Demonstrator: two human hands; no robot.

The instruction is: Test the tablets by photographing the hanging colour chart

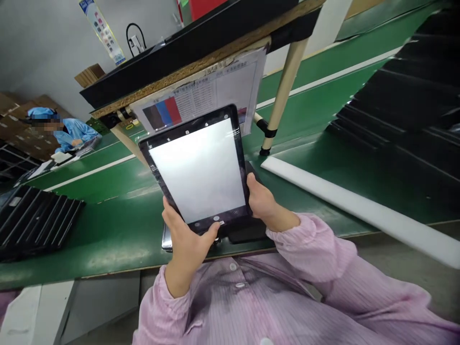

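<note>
I hold a black-framed tablet [199,167] upright in front of me, its screen lit plain white. My left hand [187,239] grips its lower left corner, with the thumb pressed on the bottom bezel. My right hand [262,201] clasps the lower right edge from behind. Under the tablet, on the green bench [108,230], lie a dark flat device [247,232] and a silver-edged one [166,239], mostly hidden.
A stack of black tablets [34,223] lies at the left. A white foam strip [359,206] runs along the right. A shelf [187,52] on a beige post [283,91] carries a printed sheet [204,93]. A co-worker in blue [68,134] sits far left.
</note>
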